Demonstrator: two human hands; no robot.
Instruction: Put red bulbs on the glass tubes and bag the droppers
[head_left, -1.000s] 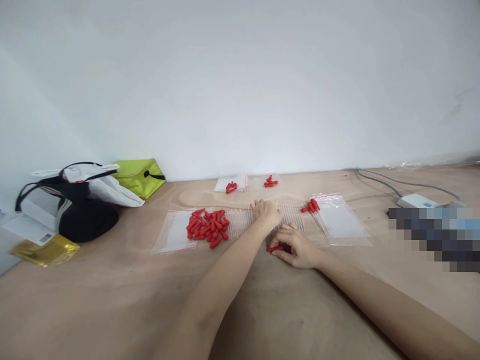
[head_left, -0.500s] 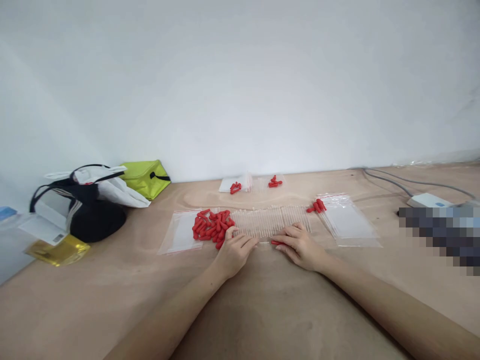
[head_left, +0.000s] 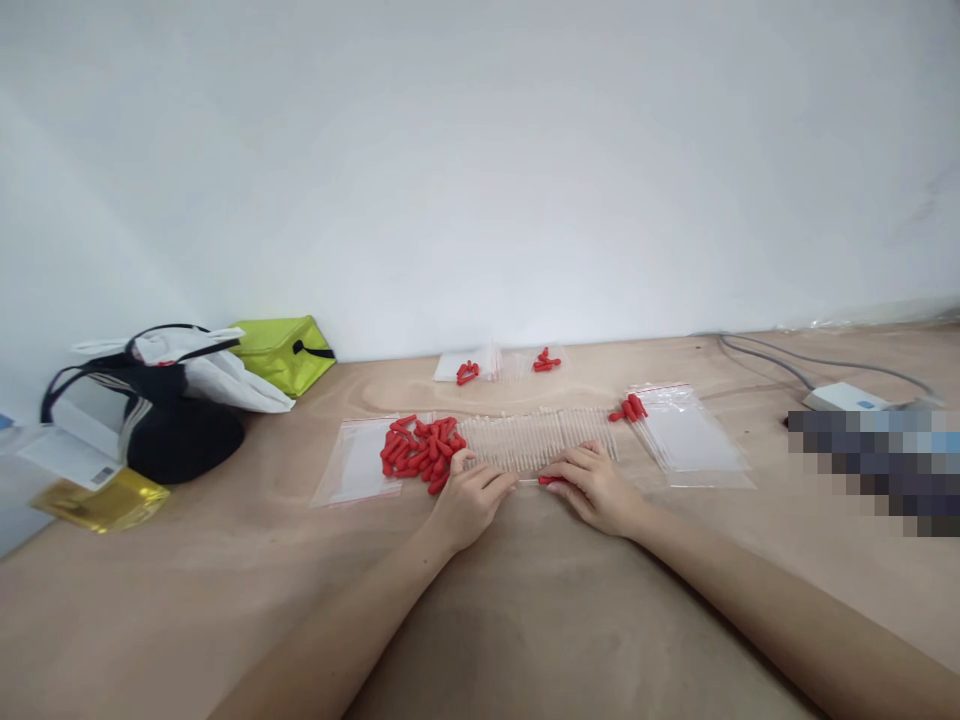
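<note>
Near side of the clear tube row (head_left: 517, 442): your left hand (head_left: 474, 498) holds a slim, clear tube (head_left: 528, 481), your right hand (head_left: 598, 490) a red, rubber-like bulb (head_left: 550, 480), fitting apparently in hand and calling for straight alignment.

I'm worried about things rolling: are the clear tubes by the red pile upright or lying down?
Lying down: the clear tubes rest side by side, flat along the table.

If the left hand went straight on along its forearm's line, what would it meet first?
Probably the row of clear tubes, lying just beyond the left hand. Depth is unclear, so I can't tell whether the fingers already touch them.
</note>
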